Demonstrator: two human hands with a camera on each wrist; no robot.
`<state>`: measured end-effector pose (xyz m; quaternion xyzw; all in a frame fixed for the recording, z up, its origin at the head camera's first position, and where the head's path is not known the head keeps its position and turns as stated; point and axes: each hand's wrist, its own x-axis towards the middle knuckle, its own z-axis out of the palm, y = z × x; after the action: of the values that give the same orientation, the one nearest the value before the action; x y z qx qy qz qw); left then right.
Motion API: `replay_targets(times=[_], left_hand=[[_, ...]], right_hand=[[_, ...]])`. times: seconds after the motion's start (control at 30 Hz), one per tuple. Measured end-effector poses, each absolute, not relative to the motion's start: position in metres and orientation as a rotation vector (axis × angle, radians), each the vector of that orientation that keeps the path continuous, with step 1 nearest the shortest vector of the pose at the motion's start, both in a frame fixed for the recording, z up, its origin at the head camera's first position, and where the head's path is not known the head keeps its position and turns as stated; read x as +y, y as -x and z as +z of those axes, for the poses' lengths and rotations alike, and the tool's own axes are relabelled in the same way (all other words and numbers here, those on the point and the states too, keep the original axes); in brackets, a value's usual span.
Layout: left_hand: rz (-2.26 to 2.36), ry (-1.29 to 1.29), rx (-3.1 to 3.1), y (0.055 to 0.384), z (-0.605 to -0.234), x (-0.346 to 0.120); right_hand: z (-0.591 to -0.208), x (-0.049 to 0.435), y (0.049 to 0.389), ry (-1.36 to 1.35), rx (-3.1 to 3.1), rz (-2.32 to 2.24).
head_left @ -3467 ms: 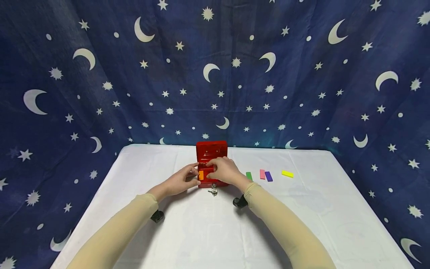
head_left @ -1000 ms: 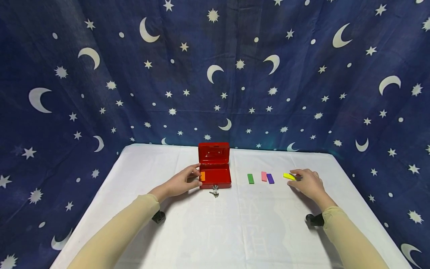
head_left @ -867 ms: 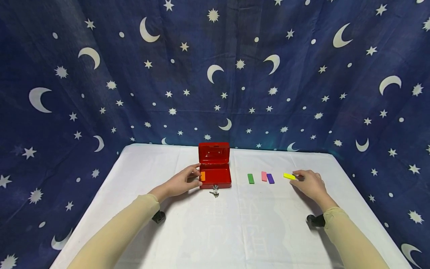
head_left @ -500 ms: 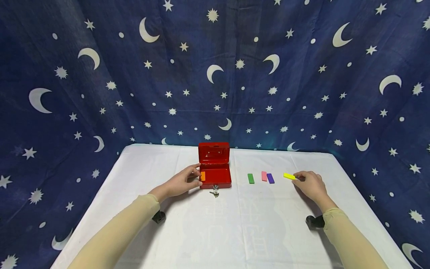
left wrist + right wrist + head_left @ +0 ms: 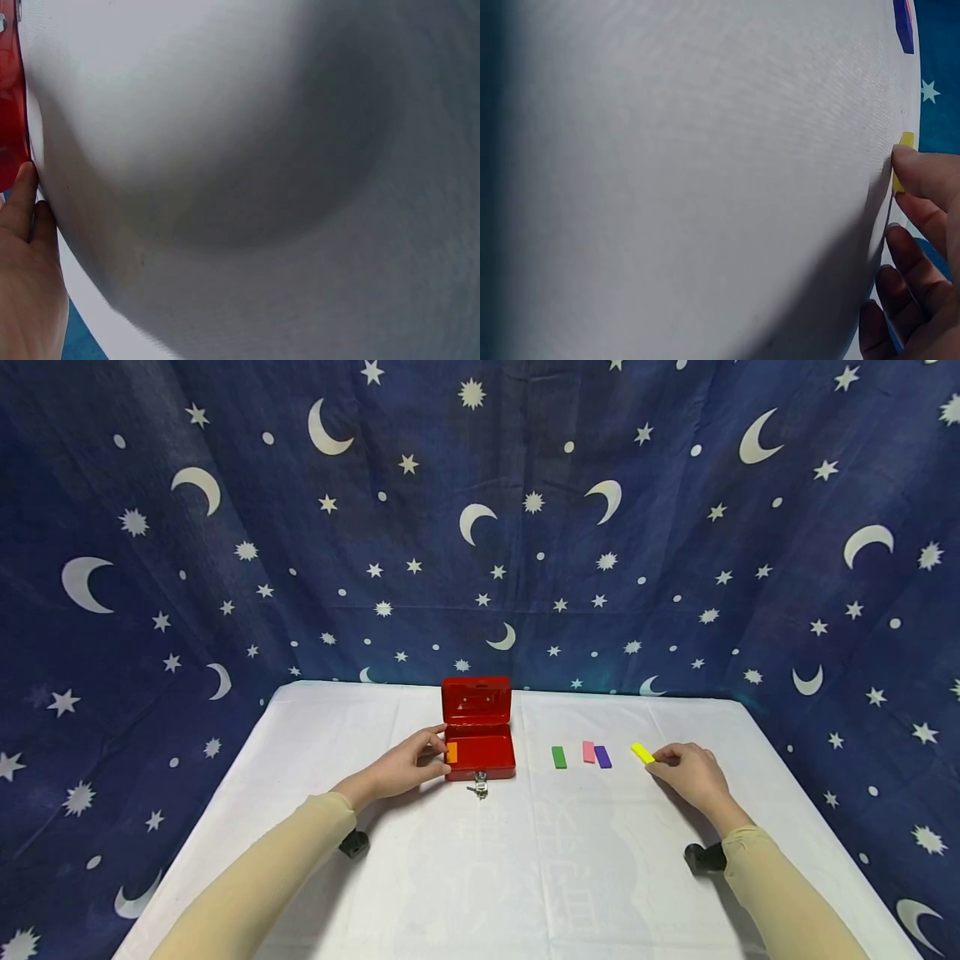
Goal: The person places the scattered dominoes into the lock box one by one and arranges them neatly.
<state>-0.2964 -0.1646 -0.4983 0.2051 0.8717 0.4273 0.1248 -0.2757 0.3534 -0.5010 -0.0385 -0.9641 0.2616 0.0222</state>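
A small red metal cash box [image 5: 461, 774] stands with its lid up, keys [image 5: 481, 791] hanging at its front lock. An orange block [image 5: 452, 752] lies inside, along the left wall. My left hand [image 5: 401, 766] rests against the box's left side, fingers relaxed, thumb near the front corner and index finger near the back one. Far to the right, my right hand [image 5: 692, 777] pinches the near end of a flat yellow block [image 5: 641, 752] between thumb and index finger. In the right wrist view the other fingers [image 5: 904, 300] are loosely bent below the block.
Between box and right hand lie a green block [image 5: 559, 757], a pink block [image 5: 588, 752] and a purple block [image 5: 603, 757], the latter two side by side. A white cloth covers the table [image 5: 465, 877]. A dark blue star-and-moon curtain [image 5: 420, 635] hangs behind and at both sides.
My right hand left the box and reached right to the yellow block. Its fingers slid to the block's right end, which has now swung toward me. The left hand stays at the box.
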Motion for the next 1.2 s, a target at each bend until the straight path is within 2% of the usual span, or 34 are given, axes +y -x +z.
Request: replay_targets(times=[0.27,1.2], left_hand=[[1.251,-0.606,2.537,0.297,-0.499,-0.165],[1.257,-0.613,2.536,0.296,-0.500,-0.165]], right_hand=[[-0.501,0.354,0.277,-0.026,-2.980,0.870],[-0.500,0.357,0.289,0.065,-3.085,0.984]])
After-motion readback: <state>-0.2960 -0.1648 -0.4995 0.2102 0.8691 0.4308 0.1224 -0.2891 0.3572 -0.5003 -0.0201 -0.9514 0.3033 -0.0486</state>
